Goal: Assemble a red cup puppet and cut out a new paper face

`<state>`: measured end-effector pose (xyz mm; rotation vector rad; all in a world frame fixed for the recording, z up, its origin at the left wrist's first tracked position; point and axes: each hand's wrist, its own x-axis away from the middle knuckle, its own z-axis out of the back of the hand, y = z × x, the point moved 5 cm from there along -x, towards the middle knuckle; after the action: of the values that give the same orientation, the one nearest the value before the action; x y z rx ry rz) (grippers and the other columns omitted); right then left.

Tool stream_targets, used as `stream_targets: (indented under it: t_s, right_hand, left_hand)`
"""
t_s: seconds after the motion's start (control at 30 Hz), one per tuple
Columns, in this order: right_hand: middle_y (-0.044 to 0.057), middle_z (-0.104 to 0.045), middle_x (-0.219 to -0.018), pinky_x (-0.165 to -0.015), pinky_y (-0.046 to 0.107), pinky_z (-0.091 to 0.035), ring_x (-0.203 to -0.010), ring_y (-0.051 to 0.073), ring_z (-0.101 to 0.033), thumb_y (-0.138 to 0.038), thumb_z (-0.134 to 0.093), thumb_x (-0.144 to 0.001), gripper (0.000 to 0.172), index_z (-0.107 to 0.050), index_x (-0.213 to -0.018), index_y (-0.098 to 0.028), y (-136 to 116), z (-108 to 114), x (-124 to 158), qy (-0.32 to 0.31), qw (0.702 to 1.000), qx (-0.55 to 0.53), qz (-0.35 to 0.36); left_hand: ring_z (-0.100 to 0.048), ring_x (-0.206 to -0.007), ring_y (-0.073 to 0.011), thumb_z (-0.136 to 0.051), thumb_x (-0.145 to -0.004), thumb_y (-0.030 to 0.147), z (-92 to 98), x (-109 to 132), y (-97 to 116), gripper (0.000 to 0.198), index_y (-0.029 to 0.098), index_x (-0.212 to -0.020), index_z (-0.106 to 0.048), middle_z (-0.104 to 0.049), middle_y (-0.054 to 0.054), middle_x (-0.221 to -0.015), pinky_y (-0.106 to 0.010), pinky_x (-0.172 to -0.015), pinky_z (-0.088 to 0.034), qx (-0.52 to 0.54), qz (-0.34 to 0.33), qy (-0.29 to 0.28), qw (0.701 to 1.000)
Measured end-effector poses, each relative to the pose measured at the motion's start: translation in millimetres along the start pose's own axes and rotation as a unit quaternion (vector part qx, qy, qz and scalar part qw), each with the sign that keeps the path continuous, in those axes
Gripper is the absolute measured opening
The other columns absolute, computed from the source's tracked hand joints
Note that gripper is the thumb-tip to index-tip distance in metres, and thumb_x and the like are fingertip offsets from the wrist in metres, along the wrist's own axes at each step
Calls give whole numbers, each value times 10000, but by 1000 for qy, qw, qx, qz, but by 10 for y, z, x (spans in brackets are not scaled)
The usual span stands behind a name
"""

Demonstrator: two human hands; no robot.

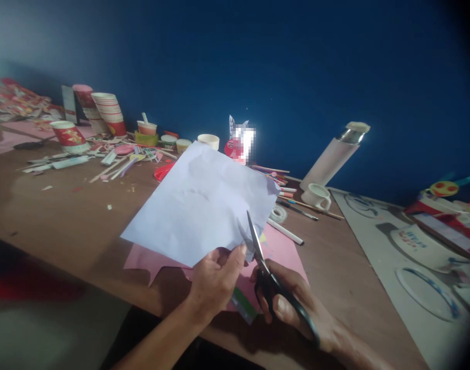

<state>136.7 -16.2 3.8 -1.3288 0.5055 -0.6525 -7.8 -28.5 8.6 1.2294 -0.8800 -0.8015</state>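
A sheet of white paper (188,200) is pinched at its lower edge between the thumb and fingers of my left hand (217,280). My right hand (292,298) holds black-handled scissors (261,257), its fingers through the loops. The blades point up and away at the paper's lower right part, and one blade shows in front of the sheet. Whether the other blade lies behind the paper is hard to make out. Beneath the sheet, pink paper (287,252) with cut edges lies on the table, and a green strip (243,307) shows near the table's front edge.
On the brown table (65,200) stand stacked paper cups (109,113), a red cup (69,136) and small tubs. Sticks and pens (121,162) lie scattered. A tilted-looking thermos (331,159) and white mug (317,196) are at the back right. A white board (374,246) holds crafts.
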Motion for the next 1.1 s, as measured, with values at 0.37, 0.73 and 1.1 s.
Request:
stream_targets:
  t_s: [0.37,0.73,1.1]
  right_hand:
    - [0,-487,-680,-529,235,-354,-567,116,-451,-579,-467,-796,428,-456,-898,-164,30,-10,9,-2,1000,-30,-6]
    - [-9,-494,-634,-507,216,-351,-535,103,-448,-585,-485,-788,434,-474,-863,-157,21,-5,-3,5,999,-32,1]
    - [-2,-520,-617,-488,218,-362,-500,103,-473,-583,-500,-780,468,-507,-918,-136,39,18,17,-3,1000,-24,-12]
  left_hand:
    - [-578,-555,-127,-607,-692,368,-21,-16,-11,249,165,-548,-625,-648,-2,-539,-200,-548,-416,40,-5,-27,999]
    - [-609,-604,-151,-596,-714,388,-28,-27,-24,269,160,-576,-629,-680,-18,-590,-235,-602,-453,40,-4,-51,998]
    - [-566,-568,-129,-585,-731,372,-60,-62,-51,283,154,-554,-621,-638,-10,-558,-227,-575,-432,78,-11,-97,992]
